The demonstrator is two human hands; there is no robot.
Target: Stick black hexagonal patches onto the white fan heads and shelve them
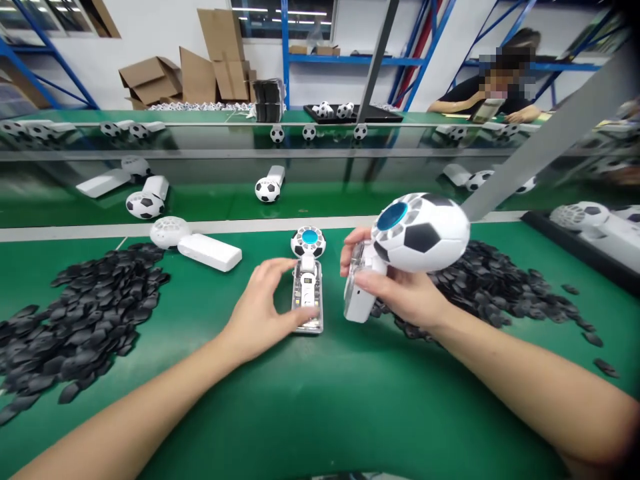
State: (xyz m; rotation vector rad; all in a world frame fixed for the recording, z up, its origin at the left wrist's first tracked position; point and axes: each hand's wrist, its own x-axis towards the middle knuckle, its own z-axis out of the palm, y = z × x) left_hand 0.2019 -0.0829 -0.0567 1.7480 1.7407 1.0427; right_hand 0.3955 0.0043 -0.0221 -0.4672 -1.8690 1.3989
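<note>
My right hand [400, 290] is wrapped round the handle of a handheld fan [425, 233] with a football-patterned head and a blue disc at its centre. This fan is held up off the table, its head tilted to the right. A second fan [309, 293], with a clear handle cover and a small dark display, lies on the green table with its head pointing away from me. My left hand [265, 303] grips that one from the left, thumb across the lower handle and fingers at its upper left side.
Heaps of small black pieces lie left [90, 313] and right [485, 287]. A white fan [200, 247] rests beyond the left heap. More fans [267, 190] sit on the green belt [210, 200] ahead. A black tray [590, 250] holds fans at right. Across the belt sits a person [500, 87].
</note>
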